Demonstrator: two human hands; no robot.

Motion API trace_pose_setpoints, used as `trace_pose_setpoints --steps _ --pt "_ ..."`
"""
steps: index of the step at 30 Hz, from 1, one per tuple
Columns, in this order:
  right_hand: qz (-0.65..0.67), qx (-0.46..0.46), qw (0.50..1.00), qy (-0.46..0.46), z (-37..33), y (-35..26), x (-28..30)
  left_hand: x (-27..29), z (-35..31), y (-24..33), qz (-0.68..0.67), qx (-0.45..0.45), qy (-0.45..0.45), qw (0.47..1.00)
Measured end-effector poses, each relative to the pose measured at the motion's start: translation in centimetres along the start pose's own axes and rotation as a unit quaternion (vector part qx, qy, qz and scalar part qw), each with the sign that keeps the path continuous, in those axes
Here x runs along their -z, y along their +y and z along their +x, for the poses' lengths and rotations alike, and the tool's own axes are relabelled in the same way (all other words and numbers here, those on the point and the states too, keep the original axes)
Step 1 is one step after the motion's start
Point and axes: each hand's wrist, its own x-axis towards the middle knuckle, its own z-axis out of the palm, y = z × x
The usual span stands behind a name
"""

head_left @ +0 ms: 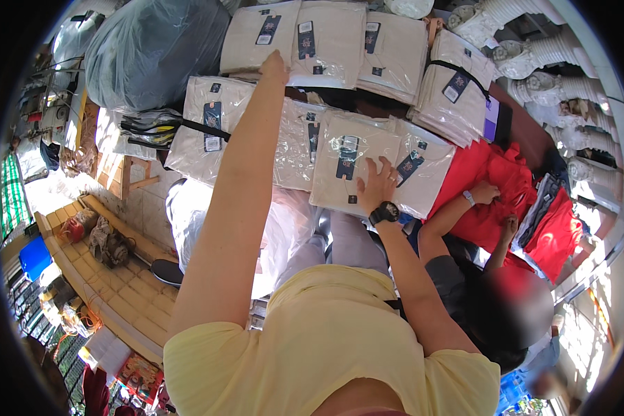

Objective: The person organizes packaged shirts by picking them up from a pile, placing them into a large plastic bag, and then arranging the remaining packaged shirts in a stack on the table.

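Flat cream garments in clear plastic bags, with dark hang tags, lie in two rows of stacks before me. My left hand (275, 68) reaches over to the far row. Its fingers look closed at the lower right corner of a bagged cream garment (246, 52); their tips are partly hidden. My right hand (377, 182), wearing a dark watch, lies with fingers spread on a nearer bagged garment (333, 184). Beside it sits another bagged garment (423, 187). Dark straps cross the bundle at the far right (445, 87) and the bundle at the near left (193, 145).
A big plastic-wrapped bundle (156, 52) stands at the far left. To the right, another person's hand (485, 193) rests on red cloth (482, 170). Wrapped white stacks (534, 59) line the far right. A tan bench (114, 267) is at my left.
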Motion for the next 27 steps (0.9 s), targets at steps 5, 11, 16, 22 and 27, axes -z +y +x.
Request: trace_pose_setpoints --steps 5,11,16,22,27 --pt "0.001 -0.052 0.998 -0.031 -2.8 1.9 -2.2 -1.3 2.1 -0.7 -0.156 0.124 -0.029 0.980" --pt "0.020 -0.020 0.999 -0.035 -1.3 0.3 -2.1 3.8 8.6 2.8 -0.243 -0.144 -0.207 0.937" --pt "0.018 -0.049 0.998 -0.043 -0.7 2.1 -1.8 4.0 3.2 2.7 -0.270 -0.193 -0.139 0.933" --pt "0.307 0.015 0.949 0.063 0.8 0.6 3.7 16.5 -16.1 2.0 -0.041 -0.290 -0.181 0.939" --pt "0.609 -0.025 0.788 -0.089 2.0 0.8 8.0 24.0 -23.2 -1.0 0.167 -0.117 -0.214 0.955"
